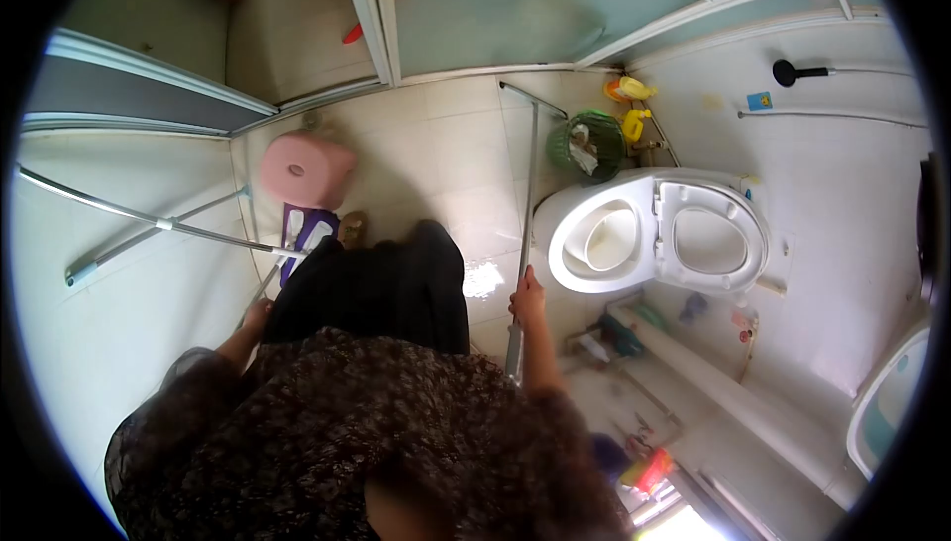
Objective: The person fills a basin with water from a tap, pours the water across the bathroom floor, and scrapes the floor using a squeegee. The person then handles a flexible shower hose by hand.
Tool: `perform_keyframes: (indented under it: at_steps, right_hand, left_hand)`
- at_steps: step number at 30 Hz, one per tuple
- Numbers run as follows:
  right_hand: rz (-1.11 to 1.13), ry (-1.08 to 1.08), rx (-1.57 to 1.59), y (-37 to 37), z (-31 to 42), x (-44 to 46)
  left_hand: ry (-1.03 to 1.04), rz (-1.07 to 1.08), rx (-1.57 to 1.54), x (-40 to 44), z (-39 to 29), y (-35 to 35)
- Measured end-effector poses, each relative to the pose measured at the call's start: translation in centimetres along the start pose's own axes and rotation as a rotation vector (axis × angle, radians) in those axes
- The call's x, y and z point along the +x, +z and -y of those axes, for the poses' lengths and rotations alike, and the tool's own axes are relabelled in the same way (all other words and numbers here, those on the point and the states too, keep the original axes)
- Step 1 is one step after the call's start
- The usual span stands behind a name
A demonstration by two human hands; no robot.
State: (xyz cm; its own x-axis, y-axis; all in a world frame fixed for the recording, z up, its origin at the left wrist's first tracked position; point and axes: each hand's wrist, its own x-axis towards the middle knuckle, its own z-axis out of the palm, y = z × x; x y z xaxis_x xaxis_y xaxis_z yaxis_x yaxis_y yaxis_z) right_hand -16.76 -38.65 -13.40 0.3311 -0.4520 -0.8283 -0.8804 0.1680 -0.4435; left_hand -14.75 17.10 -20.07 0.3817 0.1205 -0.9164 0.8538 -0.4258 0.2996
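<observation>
My right hand (528, 298) is closed around the long grey handle of a floor squeegee (532, 184). Its narrow crossbar rests on the tiles beside a green wastebasket (586, 148), which has crumpled white paper in it. At my left side, my left hand (259, 316) is wrapped round a thin metal pole (267, 281), partly hidden by my dark clothing. Near that pole runs a chrome rail (163, 224), crossed by a grey bar with pale blue ends (119, 256). How these join is unclear.
To the right stands a white toilet (644, 184), lid and seat raised. Yellow bottles (635, 125) are in the corner. A pink stool (305, 170) and a purple thing with white parts (309, 229) sit ahead left. Frosted glass panels (485, 16) line the far side. Pipes (733, 397) run lower right.
</observation>
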Motion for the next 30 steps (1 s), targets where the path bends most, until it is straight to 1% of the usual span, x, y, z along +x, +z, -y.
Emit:
perform_keyframes:
  at_steps: [2, 3, 5, 6, 7, 8, 9, 11, 12, 13, 14, 15, 16, 18, 19, 20, 21, 23, 24, 26, 27, 29, 30]
  right_hand:
    - [0.006, -0.016, 0.014, 1.8, 0.6, 1.7]
    - [0.000, -0.015, 0.030, 2.6, 0.3, 1.9]
    - [-0.017, -0.046, -0.034, 4.6, 0.9, 0.4]
    - [-0.006, -0.033, -0.035, 5.4, 0.6, -0.3]
    - [0.003, -0.021, -0.038, 6.0, 0.3, -1.2]
    - [0.027, 0.052, -0.044, 6.7, 0.1, -2.4]
    - [0.024, 0.051, -0.048, 7.4, -0.5, -3.5]
    - [0.030, -0.057, -0.303, 8.8, -2.6, -6.2]
    - [0.021, -0.190, -0.465, 9.3, -5.0, -6.9]
    - [0.013, -0.327, -0.624, 10.0, -7.1, -7.5]
    - [0.039, -0.333, -0.633, 10.8, -6.9, -9.9]
    - [0.037, -0.335, -0.634, 11.6, -10.1, -9.9]
    - [0.012, -0.376, -0.606, 12.2, -15.6, -8.9]
    - [-0.001, -0.421, -0.581, 12.6, -19.5, -10.7]
    - [0.078, -0.314, -0.497, 12.5, -19.3, -12.5]
    - [0.121, -0.262, -0.455, 12.2, -19.5, -14.0]
    - [0.161, -0.208, -0.414, 12.0, -19.9, -15.4]
    - [0.130, -0.316, -0.434, 11.3, -19.7, -17.3]
    - [0.119, -0.352, -0.442, 11.3, -18.5, -18.2]
    - [0.016, -0.632, -0.562, 12.4, -12.2, -20.2]
    - [0.033, -0.345, -0.609, 12.7, -12.3, -18.2]
    - [0.009, -0.302, -0.694, 13.6, -9.0, -15.6]
    - [-0.034, -0.549, -0.735, 14.5, -5.4, -14.8]
  left_hand:
    - [0.232, -0.139, 0.603, -0.8, 0.6, -1.1]
    - [0.218, -0.137, 0.600, -0.2, 2.9, -2.0]
    - [0.202, -0.142, 0.386, 0.0, 4.6, -3.0]
    - [0.195, -0.138, 0.383, 0.0, 5.2, -3.7]
    - [0.205, -0.096, 0.508, -0.1, 6.0, -4.4]
    - [0.220, -0.056, 0.631, -0.5, 5.2, -4.8]
    - [0.220, -0.053, 0.626, 0.3, 5.9, -5.4]
    - [0.226, -0.059, 0.338, 2.1, 8.0, -6.9]
    - [0.221, -0.053, 0.338, 3.1, 8.9, -7.5]
    - [0.231, -0.014, 0.438, 4.2, 9.2, -8.2]
    - [0.245, 0.023, 0.536, 5.3, 9.1, -8.9]
    - [0.247, 0.024, 0.534, 6.1, 9.1, -9.6]
    - [0.159, 0.034, 0.420, 6.6, 9.2, -10.1]
    - [0.065, 0.036, 0.300, 5.6, 6.7, -10.6]
    - [0.111, -0.001, 0.407, 2.9, 2.8, -10.2]
    - [0.157, -0.037, 0.516, 1.5, 0.9, -10.5]
    - [0.153, -0.042, 0.513, 2.6, 2.2, -11.1]
    - [0.288, 0.104, 0.808, 5.9, 5.6, -11.8]
    - [0.299, 0.100, 0.772, 5.8, 5.6, -11.9]
    - [0.265, 0.100, 0.767, 5.9, 5.7, -11.7]
    - [0.234, 0.100, 0.772, 5.8, 5.8, -11.7]
    - [0.246, 0.108, 0.761, 5.3, 5.7, -11.7]
    - [0.266, 0.114, 0.754, 5.1, 5.4, -11.7]
